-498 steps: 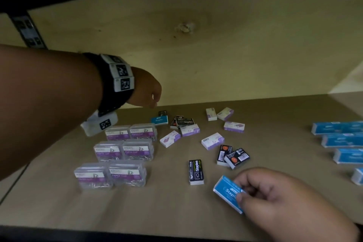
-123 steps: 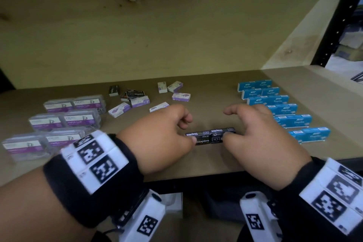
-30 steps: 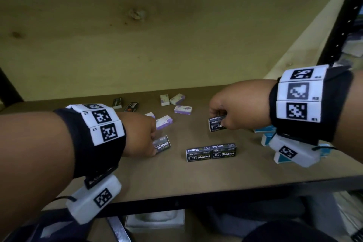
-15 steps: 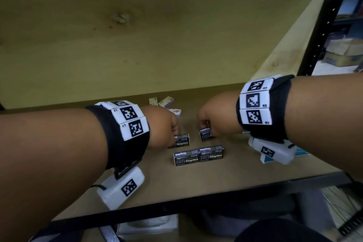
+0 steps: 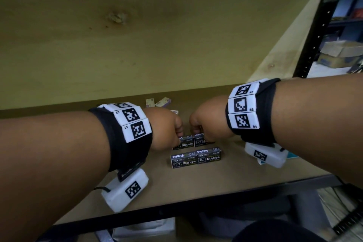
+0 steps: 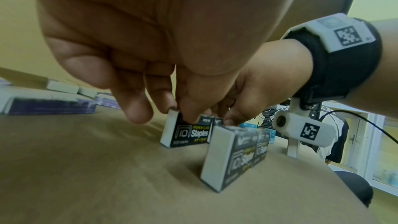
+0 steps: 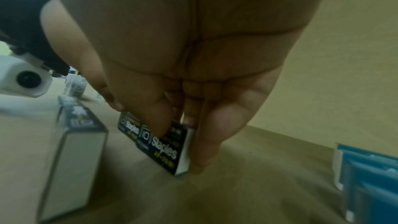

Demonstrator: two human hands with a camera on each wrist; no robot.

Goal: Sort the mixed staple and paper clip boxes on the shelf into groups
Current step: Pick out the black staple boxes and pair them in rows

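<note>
Two black staple boxes (image 5: 196, 157) stand end to end near the shelf's front edge. Right behind them stands a second pair. My left hand (image 5: 167, 129) pinches the left one of that pair, a black staple box (image 5: 183, 143) (image 6: 187, 134), from above. My right hand (image 5: 208, 122) pinches the right black staple box (image 5: 200, 140) (image 7: 165, 147), thumb on its front face and fingers behind and at its end. The two held boxes touch end to end on the wooden shelf (image 5: 196, 179).
Small white and purple boxes (image 5: 163, 102) lie farther back near the back wall, seen too as purple boxes (image 6: 49, 105) at the left. Blue staple boxes (image 7: 370, 181) sit to the right. A black upright post (image 5: 318, 21) bounds the shelf's right side.
Both hands have brought their black boxes inward until the two meet end to end behind the front pair.
</note>
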